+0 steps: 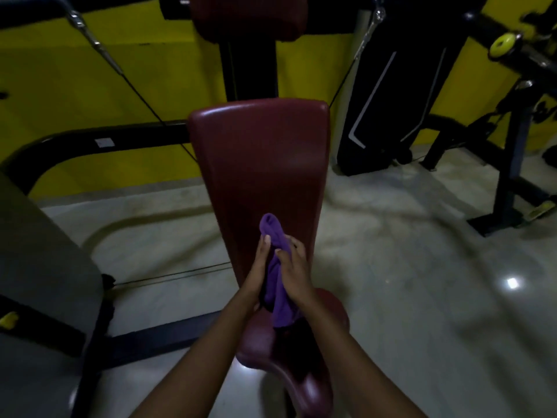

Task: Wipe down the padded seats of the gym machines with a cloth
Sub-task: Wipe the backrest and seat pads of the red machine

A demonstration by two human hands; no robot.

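Fingers of the left hand [259,268] and right hand [291,267] are closing together on a bunched purple cloth [275,267], pinching it between both palms above the long maroon vinyl padded bench [259,164]. The cloth is hanging in a rope-like wad, touching the pad's near end by the rounded maroon seat pad [301,381]. Risk, as judged: a wad this tight is giving little contact, so wiping may be leaving streaks; the loose tail may be slipping free or dragging toward the pale floor [422,267].

Two bare hands, the left hand [259,267] and the right hand [294,267], share one bunched purple cloth [275,267]. Three dark red padded vinyl cushions show: the long back pad [259,158], the headrest pad [247,16] at twelve o'clock, and the seat pad [319,384] at six o'clock.
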